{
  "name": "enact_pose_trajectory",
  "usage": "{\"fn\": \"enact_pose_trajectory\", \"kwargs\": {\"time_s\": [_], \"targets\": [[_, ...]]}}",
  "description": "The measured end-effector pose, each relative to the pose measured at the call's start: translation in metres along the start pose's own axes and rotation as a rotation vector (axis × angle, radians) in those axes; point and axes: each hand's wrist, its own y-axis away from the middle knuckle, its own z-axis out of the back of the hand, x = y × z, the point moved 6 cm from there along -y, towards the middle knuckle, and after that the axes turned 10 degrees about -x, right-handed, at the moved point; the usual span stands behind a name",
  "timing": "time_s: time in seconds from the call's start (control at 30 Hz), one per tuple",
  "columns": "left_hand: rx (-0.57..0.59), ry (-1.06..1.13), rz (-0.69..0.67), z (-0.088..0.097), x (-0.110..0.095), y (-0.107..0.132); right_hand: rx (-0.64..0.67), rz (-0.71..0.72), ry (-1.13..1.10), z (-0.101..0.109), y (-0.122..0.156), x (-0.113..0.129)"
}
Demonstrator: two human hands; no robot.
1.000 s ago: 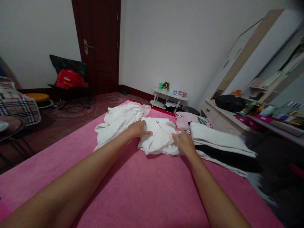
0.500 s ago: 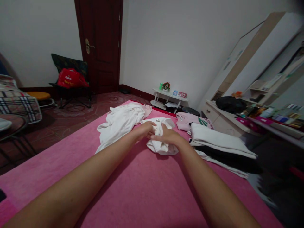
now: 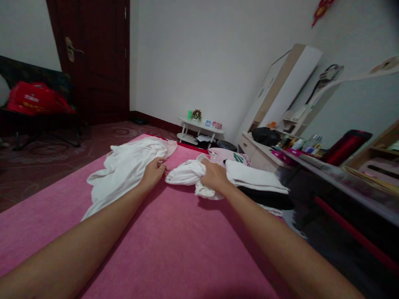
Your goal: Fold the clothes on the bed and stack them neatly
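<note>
My right hand (image 3: 214, 176) is closed around a bunched white garment (image 3: 185, 172) in the middle of the bed, with part of the cloth hanging below the fingers. A short gap separates my left hand (image 3: 154, 172) from that garment's left end; its fingers are loosely bent and apart, and I see nothing in them. Beyond my left forearm lies a spread, crumpled white piece of clothing (image 3: 124, 164). To the right of my right hand is a folded white garment (image 3: 255, 176), stacked on a black one (image 3: 264, 197). Behind the stack sits a folded pink garment (image 3: 229, 155) with green print.
A pink cover (image 3: 174, 249) spreads over the bed. Past its far edge stands a low white table (image 3: 202, 126) with small items. On the right are a dresser (image 3: 260, 153) and a cluttered desk (image 3: 352, 182). A red bag (image 3: 37, 99) rests on a chair at left.
My hands have moved apart: the left has come off the bunched garment, while the right keeps hold of it. The garment now stretches out leftward. My view has turned right.
</note>
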Motion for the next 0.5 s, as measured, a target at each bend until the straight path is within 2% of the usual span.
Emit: {"fn": "enact_pose_trajectory", "kwargs": {"time_s": [0.17,0.27,0.3,0.37,0.43,0.5], "targets": [[0.008,-0.243,-0.075,0.004,0.022,-0.006,-0.273,-0.086,0.108,0.083,-0.009,-0.097],[0.041,-0.333,-0.161,-0.002,0.023,-0.005,-0.433,-0.075,0.197,0.113,-0.015,-0.161],[0.049,-0.365,-0.187,-0.004,0.023,-0.004,-0.439,-0.058,0.206,0.115,-0.015,-0.181],[0.051,-0.418,-0.218,-0.005,0.02,-0.002,-0.359,0.013,0.244,0.103,-0.011,-0.214],[0.055,-0.458,-0.23,-0.005,0.017,-0.001,-0.199,0.063,0.358,0.077,-0.001,-0.239],[0.068,-0.515,-0.242,-0.006,0.013,0.001,-0.013,0.01,0.438,0.044,0.011,-0.256]]}}
